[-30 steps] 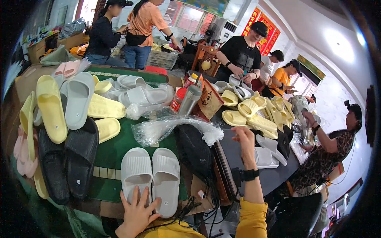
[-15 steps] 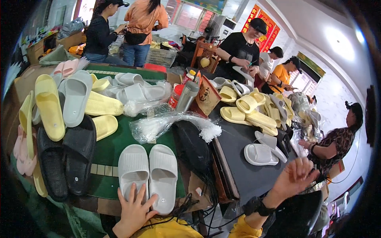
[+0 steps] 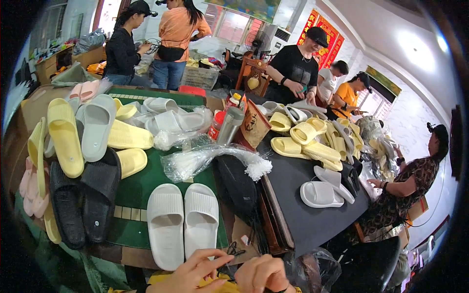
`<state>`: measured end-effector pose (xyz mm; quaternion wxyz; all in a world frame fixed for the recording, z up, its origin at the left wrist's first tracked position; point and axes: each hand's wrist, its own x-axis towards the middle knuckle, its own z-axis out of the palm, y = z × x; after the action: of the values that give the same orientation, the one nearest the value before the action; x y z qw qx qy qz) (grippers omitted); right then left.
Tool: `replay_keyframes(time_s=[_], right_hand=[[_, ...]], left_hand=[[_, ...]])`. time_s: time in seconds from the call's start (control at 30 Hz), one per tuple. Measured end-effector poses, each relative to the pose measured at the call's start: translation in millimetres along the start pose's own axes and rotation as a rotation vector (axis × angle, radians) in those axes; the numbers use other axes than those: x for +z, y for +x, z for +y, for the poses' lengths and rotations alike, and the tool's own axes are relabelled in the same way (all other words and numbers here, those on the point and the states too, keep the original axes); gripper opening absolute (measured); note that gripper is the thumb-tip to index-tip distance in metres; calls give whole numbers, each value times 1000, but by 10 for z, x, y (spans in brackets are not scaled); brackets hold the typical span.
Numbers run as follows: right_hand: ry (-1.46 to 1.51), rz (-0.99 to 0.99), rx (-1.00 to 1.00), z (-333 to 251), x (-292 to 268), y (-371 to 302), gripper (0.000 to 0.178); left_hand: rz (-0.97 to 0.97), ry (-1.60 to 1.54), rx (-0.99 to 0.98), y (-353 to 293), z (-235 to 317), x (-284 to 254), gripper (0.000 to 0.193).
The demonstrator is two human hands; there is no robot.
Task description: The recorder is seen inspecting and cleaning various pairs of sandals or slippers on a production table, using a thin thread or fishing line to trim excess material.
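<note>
My left hand point(image 3: 193, 273) lies at the bottom edge, just below the heels of a pair of white slippers point(image 3: 183, 224) on the green mat point(image 3: 137, 188). Its fingers stretch to the right and reach my right hand point(image 3: 261, 274). That hand is curled into a loose fist, and the frame edge cuts off whatever may be inside it. A small black wiry item point(image 3: 235, 251) lies on the table just above where the two hands meet.
Black slippers point(image 3: 83, 200) and yellow slippers point(image 3: 66, 136) are piled on the left. A stack of clear plastic bags point(image 3: 210, 161) and a black bag point(image 3: 237, 185) lie in the middle. More yellow and white slippers point(image 3: 312, 146) cover the dark table, with several people standing around.
My right arm, which reached out over the dark table, has drawn back to the bottom edge beside my left hand. My left hand has shifted right and partly closed.
</note>
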<state>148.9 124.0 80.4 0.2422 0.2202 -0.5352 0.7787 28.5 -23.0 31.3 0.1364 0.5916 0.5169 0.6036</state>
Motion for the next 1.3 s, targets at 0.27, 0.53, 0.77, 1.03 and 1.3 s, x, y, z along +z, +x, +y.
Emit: replay_keyframes(time_s=[0.27,0.53,0.77,1.03,1.3], right_hand=[[-173,-11,117,64,-113,-49,37],[25,-181,719,518,-89,-151,21],[150,-188,750,463,-33,-108,21],[-241,326,575,570,-460,-130,22],[-595,182,795,1036,-707,-207,27]], left_hand=[[-61,-574,-505,-144,-85,-118,35],[477,-692,-698,-191,-280,-486,21],[891,-405,-435,-157,-388,-938,38],[311,129,-609,-494,-249,-762,54],[118,415,-454,-705,-160,-526,20]])
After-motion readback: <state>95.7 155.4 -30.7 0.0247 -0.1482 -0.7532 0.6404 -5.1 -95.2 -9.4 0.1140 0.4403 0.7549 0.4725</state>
